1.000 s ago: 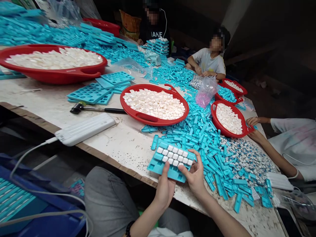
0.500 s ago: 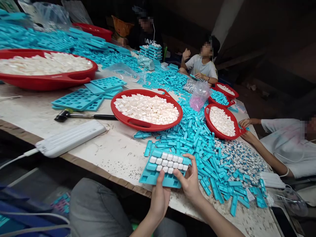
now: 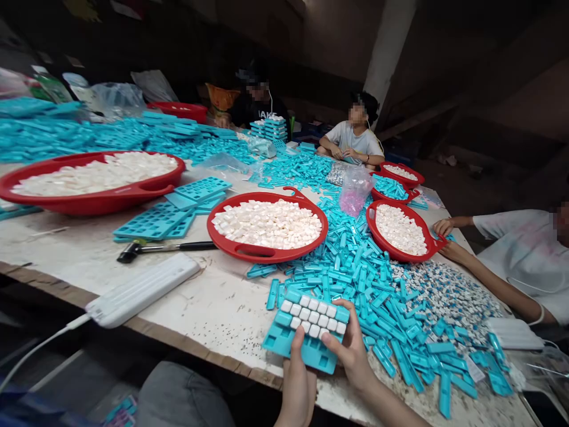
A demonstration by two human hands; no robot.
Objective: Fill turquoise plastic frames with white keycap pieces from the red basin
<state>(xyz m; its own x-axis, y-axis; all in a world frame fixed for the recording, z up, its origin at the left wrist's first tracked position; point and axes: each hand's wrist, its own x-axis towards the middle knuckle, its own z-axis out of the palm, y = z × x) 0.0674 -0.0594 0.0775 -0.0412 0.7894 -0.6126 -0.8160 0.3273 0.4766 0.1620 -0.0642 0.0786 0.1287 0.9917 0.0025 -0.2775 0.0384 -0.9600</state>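
Observation:
Between my hands is a toy keyboard panel [image 3: 302, 348], a flat turquoise plate with rows of white keycaps [image 3: 320, 310] and some turquoise ones along its upper part. Bare square sockets show along its lower edge. My left hand [image 3: 299, 370] grips the bottom edge, thumb on top against the lowest white keys. My right hand [image 3: 351, 347] holds the right side, its thumb on the keys and its index finger curled round the far corner. The panel is tilted toward me above the table's front edge. Loose turquoise bar-shaped pieces [image 3: 355, 267] lie just behind it.
A red basin [image 3: 262, 254] of white keycaps stands behind the panel, with another red basin [image 3: 95, 201] farther left. A hammer [image 3: 173, 247] and white power strip [image 3: 142, 290] lie left. One co-worker's hands [image 3: 448, 237] are at right; two people sit at the back.
My view has tilted up, so the table and panel appear lower. Both hands keep their grip on the panel. The back co-worker's raised hand has come down.

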